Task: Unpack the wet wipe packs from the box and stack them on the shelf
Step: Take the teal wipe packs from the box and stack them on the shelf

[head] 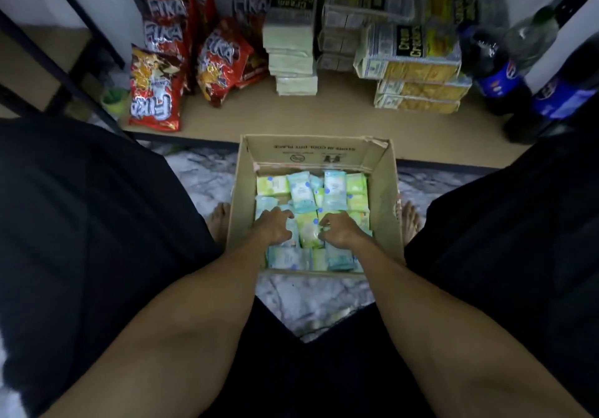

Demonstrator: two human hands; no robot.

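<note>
Here, left hand [274, 224] and right hand [340, 228] sit inside the brown cardboard box [243, 197].
Fingers [282, 214] curl over pale green-blue wet wipe packs [334, 190]; grasp unclear.

I see both hands down in the open cardboard box [311, 153]. The left hand [275, 225] and the right hand [341, 229] lie with bent fingers on the wet wipe packs [334, 190], a green pack [308, 234] between them; whether either clasps a pack I cannot tell. Beyond the hands, past the box's far wall, is the shelf [340, 116]: red snack bags [155, 93] ahead-left, cracker packs [411, 60] ahead-right, cola bottles [496, 77] far right.
</note>
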